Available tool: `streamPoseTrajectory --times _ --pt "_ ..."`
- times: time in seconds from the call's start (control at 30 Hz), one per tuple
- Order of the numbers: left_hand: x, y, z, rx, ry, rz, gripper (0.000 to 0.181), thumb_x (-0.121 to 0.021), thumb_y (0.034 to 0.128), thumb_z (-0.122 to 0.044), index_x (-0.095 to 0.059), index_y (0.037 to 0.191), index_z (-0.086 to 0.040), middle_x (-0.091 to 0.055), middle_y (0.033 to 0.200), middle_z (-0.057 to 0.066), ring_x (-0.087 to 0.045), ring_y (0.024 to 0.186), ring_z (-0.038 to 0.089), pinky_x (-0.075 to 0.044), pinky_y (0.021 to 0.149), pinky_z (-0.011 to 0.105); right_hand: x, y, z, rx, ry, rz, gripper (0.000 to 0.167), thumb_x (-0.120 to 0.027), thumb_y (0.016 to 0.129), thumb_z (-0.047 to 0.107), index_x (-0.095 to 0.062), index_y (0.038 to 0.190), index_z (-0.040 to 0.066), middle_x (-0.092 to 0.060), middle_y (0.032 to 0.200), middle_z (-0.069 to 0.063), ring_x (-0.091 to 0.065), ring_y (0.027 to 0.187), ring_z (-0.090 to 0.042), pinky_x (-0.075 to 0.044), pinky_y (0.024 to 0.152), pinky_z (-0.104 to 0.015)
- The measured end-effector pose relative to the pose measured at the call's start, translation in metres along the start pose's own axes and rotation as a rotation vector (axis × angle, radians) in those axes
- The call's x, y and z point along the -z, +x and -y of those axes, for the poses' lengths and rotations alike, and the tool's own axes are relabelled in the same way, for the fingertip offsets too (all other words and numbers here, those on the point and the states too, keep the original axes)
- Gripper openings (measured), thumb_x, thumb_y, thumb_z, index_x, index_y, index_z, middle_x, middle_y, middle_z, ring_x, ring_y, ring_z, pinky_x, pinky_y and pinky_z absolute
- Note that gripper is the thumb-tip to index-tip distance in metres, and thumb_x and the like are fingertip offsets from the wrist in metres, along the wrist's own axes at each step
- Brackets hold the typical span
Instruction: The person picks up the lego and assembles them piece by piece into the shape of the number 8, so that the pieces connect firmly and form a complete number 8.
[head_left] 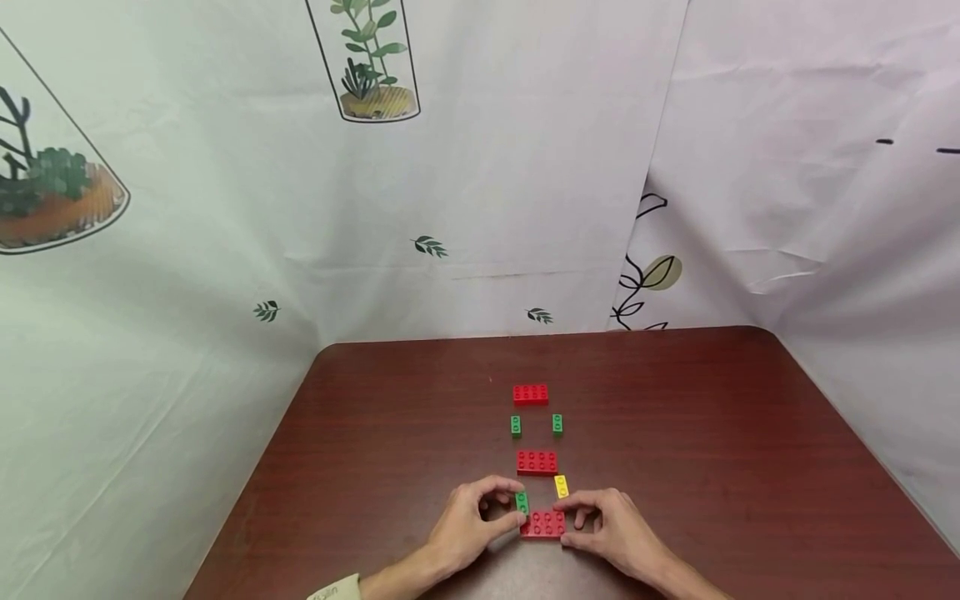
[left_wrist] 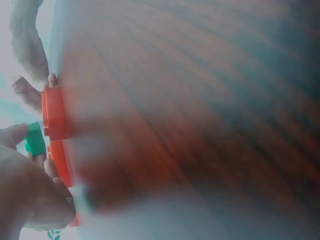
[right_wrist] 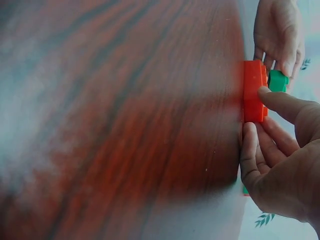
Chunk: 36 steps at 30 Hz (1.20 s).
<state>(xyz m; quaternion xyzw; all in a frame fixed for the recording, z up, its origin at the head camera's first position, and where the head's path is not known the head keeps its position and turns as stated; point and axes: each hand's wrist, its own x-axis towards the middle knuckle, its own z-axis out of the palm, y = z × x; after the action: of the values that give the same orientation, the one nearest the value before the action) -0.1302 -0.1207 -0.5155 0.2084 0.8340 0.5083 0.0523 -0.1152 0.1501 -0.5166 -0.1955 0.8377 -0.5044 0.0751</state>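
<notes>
My left hand pinches a small green two-stud toy brick between thumb and forefinger. That brick is held at the left end of the nearest red brick, just above its studs; contact cannot be told. My right hand grips this red brick at its right end, thumb at the near side and forefinger at the far side. In the right wrist view the thumb presses the red brick, with the green brick beyond it. A yellow two-stud brick lies just past my right fingertips.
Beyond my hands a second red brick lies on the brown table. Farther back are a left green brick, a right green brick and another red brick. A printed white cloth hangs round the table.
</notes>
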Motion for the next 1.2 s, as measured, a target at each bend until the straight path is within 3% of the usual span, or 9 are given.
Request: streamPoseTrajectory --times 0.67,1.2 --pt "-0.003 -0.008 -0.004 0.026 -0.002 0.03 0.026 -0.086 0.0922 -0.029 -0.077 0.116 -0.023 -0.073 0.101 -0.008 -0.064 0.092 0.009 -0.048 0.08 0.027 0.0 0.0 0.001 -0.011 -0.006 -0.012 0.031 -0.092 0.083 0.012 -0.081 0.111 0.014 -0.062 0.077 0.009 -0.05 0.06 -0.001 -0.044 0.053 -0.023" --pt "-0.003 -0.011 -0.002 -0.013 0.003 0.038 0.027 -0.086 0.0916 -0.026 -0.077 0.116 -0.022 -0.072 0.098 -0.008 -0.064 0.089 0.01 -0.048 0.077 0.026 -0.001 0.0 0.0 0.015 -0.008 -0.024 0.029 -0.092 0.083 0.012 -0.081 0.11 0.014 -0.062 0.076 0.011 -0.05 0.06 0.0 -0.044 0.053 -0.023"
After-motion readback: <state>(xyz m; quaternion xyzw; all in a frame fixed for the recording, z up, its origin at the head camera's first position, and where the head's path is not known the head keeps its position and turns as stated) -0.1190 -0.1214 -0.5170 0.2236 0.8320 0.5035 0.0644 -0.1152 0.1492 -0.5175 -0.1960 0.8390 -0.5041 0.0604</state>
